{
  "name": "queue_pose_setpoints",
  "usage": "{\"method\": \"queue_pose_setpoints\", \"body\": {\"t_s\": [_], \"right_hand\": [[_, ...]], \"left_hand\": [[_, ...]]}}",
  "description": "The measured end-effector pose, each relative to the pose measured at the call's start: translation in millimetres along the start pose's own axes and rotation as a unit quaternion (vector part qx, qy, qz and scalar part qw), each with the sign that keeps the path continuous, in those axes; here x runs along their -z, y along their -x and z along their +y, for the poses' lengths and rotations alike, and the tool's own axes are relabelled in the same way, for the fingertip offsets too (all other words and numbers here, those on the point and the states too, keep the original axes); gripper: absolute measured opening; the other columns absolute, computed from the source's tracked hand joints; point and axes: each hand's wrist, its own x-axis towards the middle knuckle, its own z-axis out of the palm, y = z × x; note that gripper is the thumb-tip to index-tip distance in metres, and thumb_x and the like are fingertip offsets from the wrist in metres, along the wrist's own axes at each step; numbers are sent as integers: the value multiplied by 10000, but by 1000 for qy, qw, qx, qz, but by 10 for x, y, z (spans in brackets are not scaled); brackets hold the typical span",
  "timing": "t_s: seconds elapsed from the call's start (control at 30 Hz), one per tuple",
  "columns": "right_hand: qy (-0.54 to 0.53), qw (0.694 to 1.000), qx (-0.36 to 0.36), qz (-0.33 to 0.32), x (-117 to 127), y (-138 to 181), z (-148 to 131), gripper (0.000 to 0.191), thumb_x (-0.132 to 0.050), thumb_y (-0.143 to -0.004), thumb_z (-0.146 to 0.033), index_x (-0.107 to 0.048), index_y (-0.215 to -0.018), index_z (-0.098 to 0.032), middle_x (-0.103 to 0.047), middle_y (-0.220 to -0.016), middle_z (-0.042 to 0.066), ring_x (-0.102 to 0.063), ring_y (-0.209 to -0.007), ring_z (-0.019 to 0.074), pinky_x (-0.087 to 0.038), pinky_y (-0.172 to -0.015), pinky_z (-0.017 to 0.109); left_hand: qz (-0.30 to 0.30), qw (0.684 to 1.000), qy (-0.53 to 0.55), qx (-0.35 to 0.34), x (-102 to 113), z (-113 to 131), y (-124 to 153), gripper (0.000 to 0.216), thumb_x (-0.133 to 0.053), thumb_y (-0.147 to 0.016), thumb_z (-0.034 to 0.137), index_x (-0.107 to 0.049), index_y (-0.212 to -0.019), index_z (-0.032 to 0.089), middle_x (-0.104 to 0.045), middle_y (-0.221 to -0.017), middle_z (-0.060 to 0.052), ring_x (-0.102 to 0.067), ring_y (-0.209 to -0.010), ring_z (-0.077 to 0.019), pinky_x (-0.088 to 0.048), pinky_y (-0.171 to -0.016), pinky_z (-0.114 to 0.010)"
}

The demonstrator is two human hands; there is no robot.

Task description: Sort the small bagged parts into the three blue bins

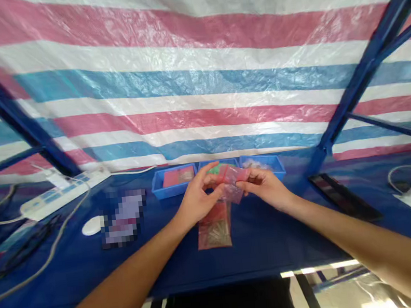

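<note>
Between both hands, above the table, is a small clear plastic bag (233, 190) with a reddish top. My left hand (202, 193) pinches its left side between thumb and fingers. On the right side, my right hand (264, 185) grips the bag's edge. Below them a second plastic bag (215, 234) lies flat on the table, red in its upper part, with thin pale pieces inside. Behind the hands stand three blue trays: the left tray (171, 191) holds reddish bags, the middle tray (203, 164) something green, and the right tray (279, 167) clear plastic items.
A white power strip (64, 193) with cables lies on the left of the blue table (180, 268). Nearby are a white round object (92, 226) and a blurred-out flat item (126, 217). A dark phone-like slab (344, 198) and a white cable coil (409, 167) lie right.
</note>
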Motion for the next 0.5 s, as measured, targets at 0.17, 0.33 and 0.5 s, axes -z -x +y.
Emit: {"method": "queue_pose_setpoints", "body": {"t_s": [0.17, 0.33, 0.5], "right_hand": [[7, 1000, 2, 11, 7, -9, -16, 316, -883, -842, -472, -746, -949, -208, -714, -831, -9, -619, -678, 136, -531, -675, 288], [-12, 1000, -2, 10, -15, -18, -6, 345, -893, -820, -494, -733, -946, -216, -723, -860, 0, -635, -694, 145, -545, -653, 288], [-16, 1000, -8, 11, -13, -22, -3, 376, -900, -806, -507, -749, -996, -220, -739, -882, 8, -646, -688, 148, -561, -656, 295]], "left_hand": [[3, 999, 35, 12, -15, -29, -4, 673, -813, -918, 300, -506, -1511, 216, -762, -1118, -83, -742, -1028, -203, -558, -936, -314], [24, 999, 36, 21, -16, -17, -4, 643, -815, -922, 309, -533, -1492, 213, -770, -1107, -85, -752, -1021, -207, -565, -936, -311], [33, 999, 34, 16, -15, -36, -23, 616, -817, -922, 294, -549, -1471, 214, -770, -1108, -79, -757, -1035, -208, -572, -951, -313]]}}
